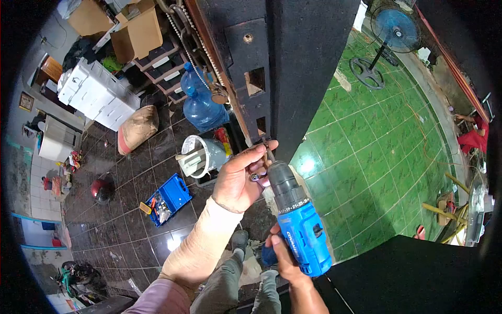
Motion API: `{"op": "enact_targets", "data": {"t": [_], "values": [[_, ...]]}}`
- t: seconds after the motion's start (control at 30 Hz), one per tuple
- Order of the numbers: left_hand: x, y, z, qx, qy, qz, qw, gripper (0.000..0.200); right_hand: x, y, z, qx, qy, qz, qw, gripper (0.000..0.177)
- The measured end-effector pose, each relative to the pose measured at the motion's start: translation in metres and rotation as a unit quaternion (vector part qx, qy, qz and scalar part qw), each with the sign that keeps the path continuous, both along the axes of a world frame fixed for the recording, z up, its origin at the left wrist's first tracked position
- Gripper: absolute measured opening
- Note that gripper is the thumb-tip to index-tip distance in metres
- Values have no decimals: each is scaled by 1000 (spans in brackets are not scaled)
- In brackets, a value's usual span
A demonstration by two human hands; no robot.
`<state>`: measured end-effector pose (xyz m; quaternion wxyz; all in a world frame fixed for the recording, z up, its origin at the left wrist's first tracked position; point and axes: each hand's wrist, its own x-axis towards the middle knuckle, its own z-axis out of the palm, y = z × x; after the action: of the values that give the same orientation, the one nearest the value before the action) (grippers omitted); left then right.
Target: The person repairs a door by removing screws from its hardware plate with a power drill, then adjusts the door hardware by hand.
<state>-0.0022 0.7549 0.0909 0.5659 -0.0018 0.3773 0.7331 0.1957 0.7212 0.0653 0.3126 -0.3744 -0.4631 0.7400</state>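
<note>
My right hand (285,254) is wrapped around the handle of a blue and black cordless drill (303,235), which points up toward the edge of a dark door (314,63). Beside the chuck, my left hand (235,180) is closed, its thumb and forefinger pinching around the drill bit (270,155) near the tip. Whether a screw sits between those fingertips is hidden. A small round metal piece (254,177) shows at the curled fingers. Rectangular cutouts (255,82) and a round hole (248,38) mark the door above.
A chain with a padlock (219,95) hangs left of the door. Nearby stand a bucket (200,157), blue water jugs (204,107) and an open blue toolbox (170,199). Green tiles (355,172) lie to the right, with a fan (396,31) and a person in red (474,137).
</note>
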Motion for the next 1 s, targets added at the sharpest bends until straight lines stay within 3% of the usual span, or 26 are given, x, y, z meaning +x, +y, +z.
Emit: {"op": "enact_targets", "data": {"t": [0.07, 0.13, 0.23, 0.3, 0.73, 0.87, 1.0], "values": [[1, -1, -2, 18, -19, 3, 1000, 33, 10, 10, -18, 105, -59, 29, 992, 27], [2, 0, -4, 50, -37, 5, 998, 33, 17, 11, -24, 142, -101, 37, 984, 29], [8, 4, -1, 12, -44, 63, 997, 32, 22, 15, -25, 189, -144, 45, 970, 30], [6, 2, 0, 34, -53, 44, 997, 31, 23, 18, -22, 206, -148, 53, 966, 32], [11, 6, 2, 24, -131, 83, 988, 28, 25, 11, -9, 196, -143, 12, 970, 38], [10, 7, 3, 13, -133, 84, 987, 27, 26, 14, -13, 245, -141, 29, 959, 30], [14, 8, 7, 24, -111, 89, 990, 29, 26, 10, -17, 200, -121, 15, 972, 28]]}}
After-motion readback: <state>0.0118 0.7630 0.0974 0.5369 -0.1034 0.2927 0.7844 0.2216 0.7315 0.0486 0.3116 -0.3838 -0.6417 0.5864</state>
